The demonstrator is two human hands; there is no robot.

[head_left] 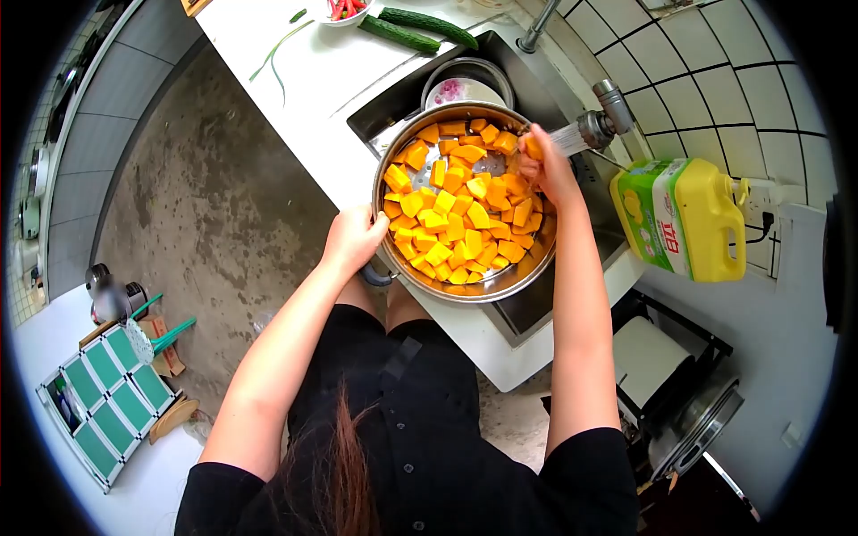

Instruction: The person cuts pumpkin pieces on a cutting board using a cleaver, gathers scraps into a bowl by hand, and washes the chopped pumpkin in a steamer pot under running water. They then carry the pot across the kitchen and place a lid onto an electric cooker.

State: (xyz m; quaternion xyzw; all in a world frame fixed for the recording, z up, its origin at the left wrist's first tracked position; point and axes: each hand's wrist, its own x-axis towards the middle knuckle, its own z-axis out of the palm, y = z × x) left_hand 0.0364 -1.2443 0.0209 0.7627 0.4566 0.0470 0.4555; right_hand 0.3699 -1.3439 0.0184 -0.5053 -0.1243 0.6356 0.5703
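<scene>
A round metal steamer pot (465, 293) full of orange pumpkin chunks (456, 219) rests over the sink, and holes show in its base. My left hand (356, 238) is closed on its near-left rim, just above a dark side handle (379, 275). At the right side of the pot, my right hand (547, 168) has its fingers curled around a pumpkin chunk (534, 146). Water streams from the faucet (597, 129) beside that hand.
Inside the sink (517, 332), a bowl (463, 92) sits in a metal basin behind the pot. Cucumbers (402, 34) and a bowl of red chilies (343, 9) lie on the white counter (295, 107). A yellow detergent jug (684, 219) stands at right.
</scene>
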